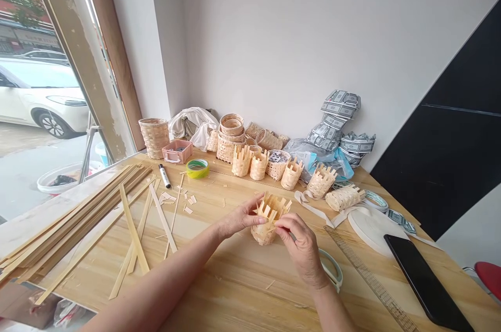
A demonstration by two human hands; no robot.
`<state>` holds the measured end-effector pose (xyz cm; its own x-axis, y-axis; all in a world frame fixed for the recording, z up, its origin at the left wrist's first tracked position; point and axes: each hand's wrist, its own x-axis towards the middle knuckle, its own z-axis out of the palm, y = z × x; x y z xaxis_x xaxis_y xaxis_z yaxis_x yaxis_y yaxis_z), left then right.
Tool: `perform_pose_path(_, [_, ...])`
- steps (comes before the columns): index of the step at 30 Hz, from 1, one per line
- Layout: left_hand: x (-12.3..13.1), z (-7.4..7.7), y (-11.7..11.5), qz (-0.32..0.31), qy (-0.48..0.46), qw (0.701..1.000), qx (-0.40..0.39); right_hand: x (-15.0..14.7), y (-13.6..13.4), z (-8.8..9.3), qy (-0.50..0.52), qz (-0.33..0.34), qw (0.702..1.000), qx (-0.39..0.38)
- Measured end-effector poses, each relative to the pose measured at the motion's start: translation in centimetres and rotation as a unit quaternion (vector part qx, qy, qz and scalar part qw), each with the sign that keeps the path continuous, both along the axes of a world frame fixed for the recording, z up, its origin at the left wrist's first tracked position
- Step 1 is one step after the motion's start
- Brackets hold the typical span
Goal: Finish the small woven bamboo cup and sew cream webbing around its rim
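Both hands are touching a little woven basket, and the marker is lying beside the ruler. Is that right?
Not quite: the marker isn't beside the ruler. The head view shows it near the green and yellow tape roll. The left hand and right hand are both touching the little woven basket, as you said.

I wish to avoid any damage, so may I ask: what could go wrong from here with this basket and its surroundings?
The basket has a spiky rim; its ends might split if the right hand pulls hard. The phone lies near the edge of the table, so a bump could knock it off. The left arm is close to loose strips and might scatter them.
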<state>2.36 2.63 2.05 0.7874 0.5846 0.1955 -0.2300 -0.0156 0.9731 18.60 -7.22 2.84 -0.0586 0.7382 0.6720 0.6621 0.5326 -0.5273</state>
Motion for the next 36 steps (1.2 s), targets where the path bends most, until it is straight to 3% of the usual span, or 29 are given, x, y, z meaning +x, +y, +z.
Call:
perform_pose_path(10, [0.9,-0.6,-1.5,0.085,-0.027,0.996,-0.024,-0.1,0.2,-0.7,0.050,-0.014,0.999,0.014])
perform_pose_path(18, [1.7,-1.7,-1.8,0.166,0.014,0.985,0.040,-0.6,0.3,-1.3,0.111,-0.049,0.992,0.021])
perform_pose_path(28, [1.5,-1.4,-2.0,0.166,0.015,0.984,0.062,-1.2,0.5,-2.3,0.222,-0.092,0.971,-0.019])
perform_pose_path(36, [1.6,-1.4,-2.1,0.153,-0.002,0.987,0.053,-1.2,0.7,-2.0,0.232,-0.078,0.969,-0.021])
